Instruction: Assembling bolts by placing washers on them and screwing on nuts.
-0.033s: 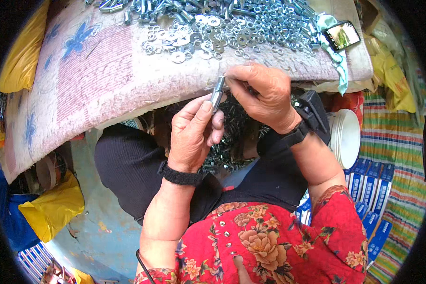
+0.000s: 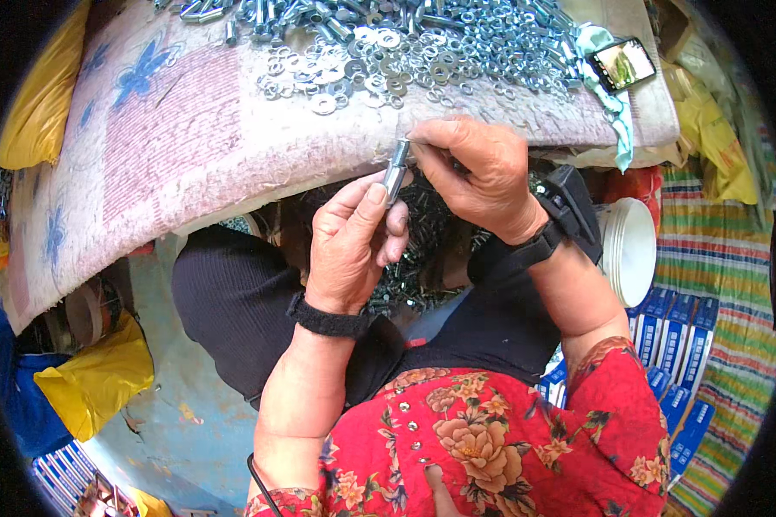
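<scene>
My left hand (image 2: 347,246) is closed around a shiny silver expansion bolt (image 2: 396,176), which it holds nearly upright, tilted slightly right, between thumb and fingers. At the bolt's top end, the thumb and forefinger of my right hand (image 2: 485,177) are pinched together. Whether a small washer or nut sits between those fingertips is too small to make out. Both hands are just in front of the padded table's near edge, above my lap. Beyond them on the table lies a spread of loose flat washers (image 2: 322,104) and small rings.
Metal sleeves and bolts (image 2: 332,28) are heaped at the table's (image 2: 172,164) far side. A small screen device (image 2: 622,65) rests on a pale cloth at the right. Dark metal parts (image 2: 422,224) lie below the edge. A white bucket (image 2: 634,254) and blue boxes (image 2: 677,340) stand right.
</scene>
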